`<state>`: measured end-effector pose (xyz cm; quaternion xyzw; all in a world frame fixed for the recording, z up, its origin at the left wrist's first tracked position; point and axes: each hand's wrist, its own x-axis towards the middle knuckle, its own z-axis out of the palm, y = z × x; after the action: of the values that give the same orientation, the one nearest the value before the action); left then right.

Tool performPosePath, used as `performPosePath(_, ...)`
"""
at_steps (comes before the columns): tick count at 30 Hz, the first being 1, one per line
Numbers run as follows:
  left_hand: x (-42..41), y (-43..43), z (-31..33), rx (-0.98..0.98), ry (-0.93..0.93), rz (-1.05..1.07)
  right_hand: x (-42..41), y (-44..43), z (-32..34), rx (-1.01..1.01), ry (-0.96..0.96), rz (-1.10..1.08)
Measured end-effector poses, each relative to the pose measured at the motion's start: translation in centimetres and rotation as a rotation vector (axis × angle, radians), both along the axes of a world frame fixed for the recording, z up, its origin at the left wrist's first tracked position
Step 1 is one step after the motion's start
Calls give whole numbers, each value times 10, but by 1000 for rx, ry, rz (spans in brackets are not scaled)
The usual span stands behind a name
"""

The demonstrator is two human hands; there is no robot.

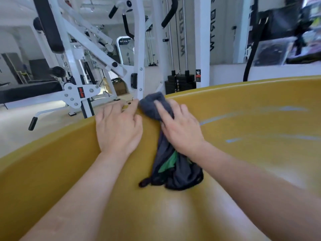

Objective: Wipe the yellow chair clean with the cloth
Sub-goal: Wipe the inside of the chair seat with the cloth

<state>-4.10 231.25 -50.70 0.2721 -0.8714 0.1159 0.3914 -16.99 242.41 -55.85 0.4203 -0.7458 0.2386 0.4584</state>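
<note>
We log: left hand (118, 131) flat, holding nothing, on chair (243, 162) rim | right hand (180, 129) presses cloth (177, 171) down, fingers straight

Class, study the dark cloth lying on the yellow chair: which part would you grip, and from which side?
Grip the cloth at its bunched upper end by the yellow chair rim, coming from above on the right: it is wadded thick there, while the lower tail lies loose and trailing.

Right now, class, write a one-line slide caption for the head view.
Right hand presses a dark cloth on the yellow chair; left hand rests flat beside it, gym machines behind.
</note>
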Motion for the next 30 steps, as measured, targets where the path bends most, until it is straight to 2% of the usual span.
performPosePath(1, -1, 2, 0, 15, 0, -1, -23, 13, 15, -77, -56, -111)
performPosePath(3, -4, 4, -2, 21, 2, -3, -44, 15, 41, -371, -351, -249)
performPosePath(4, -5, 4, -2, 25, 6, 3, -33, 3, 46, -465, -455, -268)
performPosePath(5, -5, 3, -2, 32, 13, 10, -13, -14, 45, -483, -469, -253)
performPosePath(7, -3, 1, -1, 27, 20, 21, 34, -49, 21, -389, -291, -79)
performPosePath(9, 0, -3, -4, -21, 1, 26, 51, -53, -6, -154, -129, 78)
performPosePath(11, 2, -4, -5, -44, -15, 19, 9, -17, 0, 11, 56, 86)
performPosePath(12, 1, -3, -3, -31, -9, 15, -18, 5, 9, 26, 58, 1)
performPosePath(13, -1, -1, -2, -8, -3, 12, -42, 26, 20, -51, -6, -110)
performPosePath(15, -2, 2, -1, 30, 13, 6, -67, 39, 30, -361, -282, -283)
performPosePath(16, -2, 3, -2, 39, 22, 2, -54, 27, 26, -468, -388, -309)
performPosePath(17, -2, 2, -2, 43, 30, -4, -31, 10, 14, -506, -407, -308)
performPosePath(19, 0, 0, -2, 29, 42, -4, 27, -21, -31, -342, -281, -134)
performPosePath(21, 1, -3, -3, -10, 11, 8, 71, -18, -77, 4, -88, 83)
performPosePath(23, -1, 2, 2, -1, -48, 17, 57, 14, -80, 266, 91, 205)
performPosePath(24, -5, 6, 7, 29, -83, 25, 31, 28, -67, 301, 163, 168)
performPosePath(26, -18, 18, 18, 60, -161, -2, -31, 50, -22, 127, 139, -47)
performPosePath(28, -40, 27, 24, 59, -218, -85, -80, 61, 23, -198, -116, -262)
performPosePath(29, -51, 31, 24, 58, -252, -116, -82, 55, 27, -327, -283, -295)
performPosePath(30, -61, 36, 22, 61, -283, -135, -67, 43, 19, -410, -368, -309)
